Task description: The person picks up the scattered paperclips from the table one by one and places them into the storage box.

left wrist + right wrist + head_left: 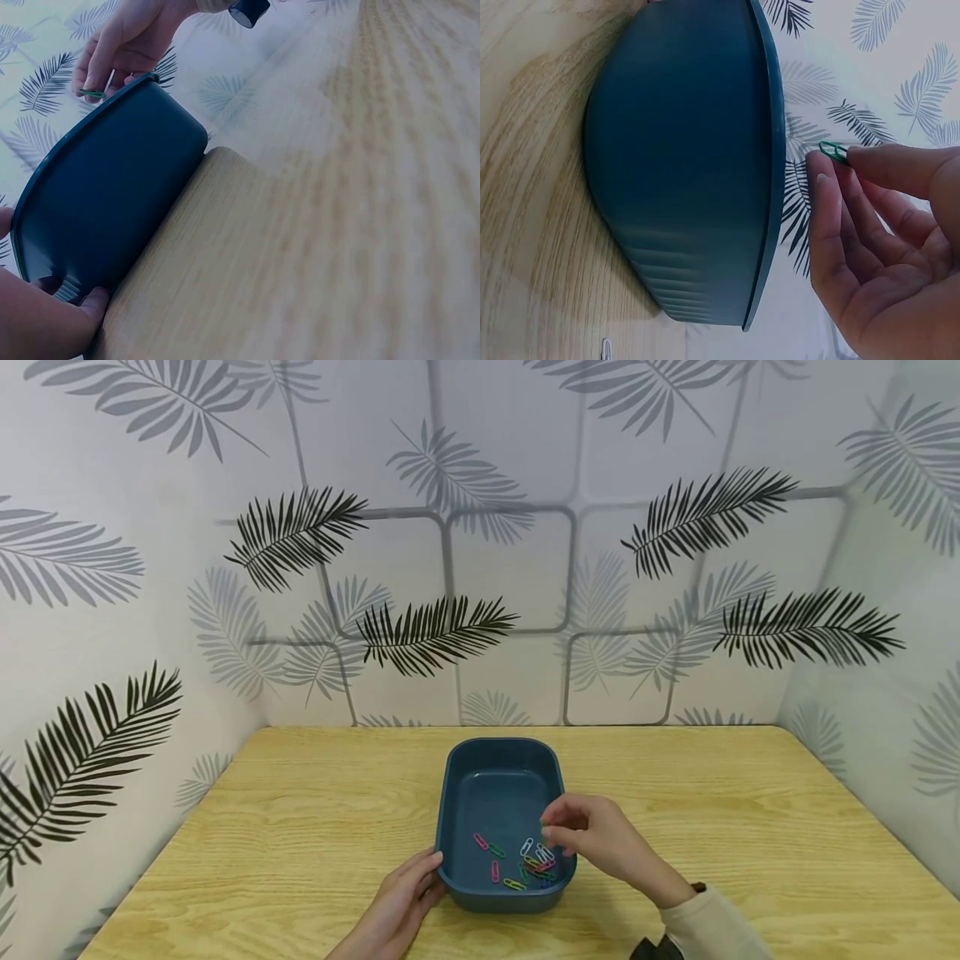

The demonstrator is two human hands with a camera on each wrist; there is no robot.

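A dark blue plastic bin (502,903) stands on the table, and my left hand (405,897) grips its front left corner, thumb at the rim and fingers against the wall below. Over the bin's right side, my right hand (600,837) pinches a green paper clip (834,153) between thumb and fingertips, above rim height. Several coloured paper clips lie on the bin floor: a red paper clip (495,872), a yellow paper clip (514,884), a green paper clip (497,851) and a white paper clip (527,847) among them, most bunched at the front right.
The wooden table (322,802) extends to both sides of the bin and behind it. A pale paper clip (606,349) lies on the wood beside the bin in the right wrist view. Behind the table rises a wall (510,568) with a leaf pattern.
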